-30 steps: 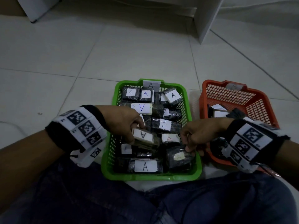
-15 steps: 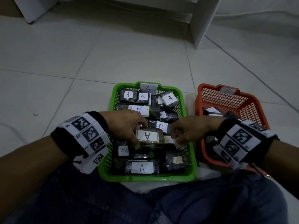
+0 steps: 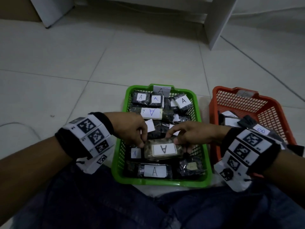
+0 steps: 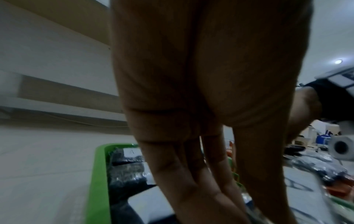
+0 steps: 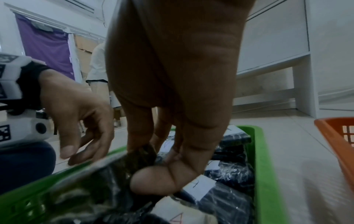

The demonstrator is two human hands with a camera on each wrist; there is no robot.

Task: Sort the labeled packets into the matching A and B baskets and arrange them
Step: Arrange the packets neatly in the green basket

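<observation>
Tiled floor [image 3: 69, 68] spreads pale under everything, with white furniture [image 3: 216, 20] standing at the far side. Green basket [image 3: 203, 146] sits near the person's lap, packed with dark wrapped packets wearing white A labels; orange basket [image 3: 272, 111] stands just to its right (a few dark packets inside, one label reading B [image 3: 261, 130]). Above the green basket's near half, both hands meet on one greenish packet [image 3: 162, 149] whose A label faces up. Left hand [image 3: 130, 128] pinches the packet's left end with curled fingers, and right hand [image 3: 189, 135] grips the right end, thumb [image 5: 153, 180] pressed on the wrapper. Marker-printed bands [image 3: 90, 134] wrap both wrists.
</observation>
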